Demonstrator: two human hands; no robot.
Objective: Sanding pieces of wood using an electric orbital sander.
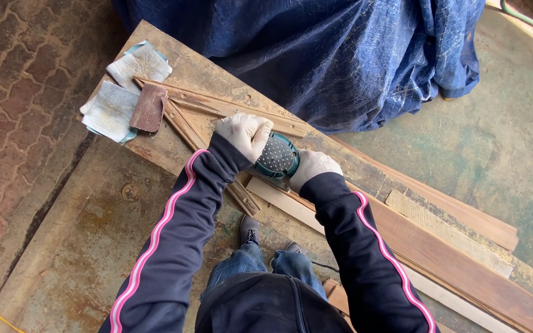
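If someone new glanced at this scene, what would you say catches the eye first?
Probably the teal sander at the centre, gripped by the gloved left hand and right hand over wooden strips on a worn workbench. Next, the big blue tarp behind the bench, and the sandpaper sheets at its far left corner.

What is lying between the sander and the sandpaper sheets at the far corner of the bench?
Only the wooden strips lie between. Both gloved hands, left hand and right hand, grip the teal sander; the sandpaper sheets sit beyond the strips at the bench corner.
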